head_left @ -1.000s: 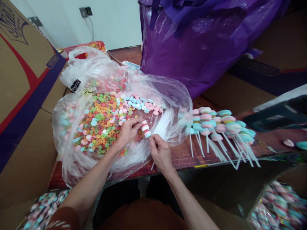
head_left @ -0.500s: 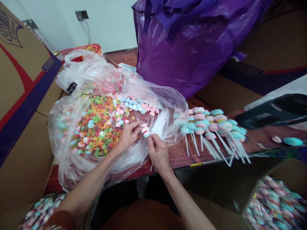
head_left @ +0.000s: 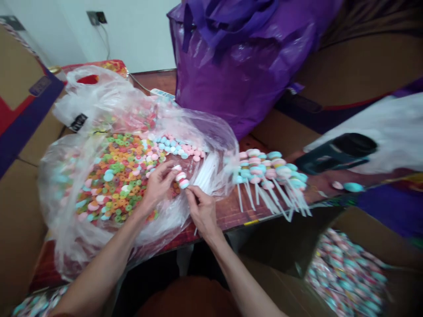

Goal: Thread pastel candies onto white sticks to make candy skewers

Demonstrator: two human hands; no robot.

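My left hand (head_left: pixel 157 184) and my right hand (head_left: pixel 201 210) meet over an open clear plastic bag (head_left: pixel 211 132). Between them is a candy skewer (head_left: pixel 181 177) with pink, white and blue discs on a white stick. My left fingers pinch the top discs, and my right fingers pinch the stick below them. Loose coloured ring candies (head_left: pixel 119 171) and pink and blue discs (head_left: pixel 180 147) fill the bag. A bundle of bare white sticks (head_left: pixel 206 172) lies in the bag beside my right hand.
Several finished skewers (head_left: pixel 269 174) lie in a pile on the brown table (head_left: pixel 238 209) to the right. A big purple bag (head_left: pixel 244 61) stands behind. A dark tool (head_left: pixel 333 154) lies at right. Cardboard boxes (head_left: pixel 20 105) flank the left; wrapped candies (head_left: pixel 346 273) fill a box at lower right.
The view has swung so everything sits further left in frame. Both hands keep their hold on the skewer, which stays over the bag.
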